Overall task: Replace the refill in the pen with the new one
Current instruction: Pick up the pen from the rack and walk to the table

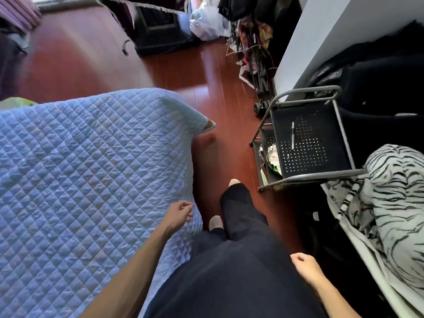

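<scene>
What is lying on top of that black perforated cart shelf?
A single pen lies on the black top shelf. On the shelf below, some papers or packets poke out at the left edge; the rest is hidden beneath the top shelf.

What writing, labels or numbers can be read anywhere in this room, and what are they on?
None can be read for certain.
Red print, blurred: on the white packet in the lower tier of the black cart; the letters cannot be made out.
The pen on the cart's top shelf: any marking is too small to read.
The quilted blue cover and striped fabric: pattern only, no text.
</scene>
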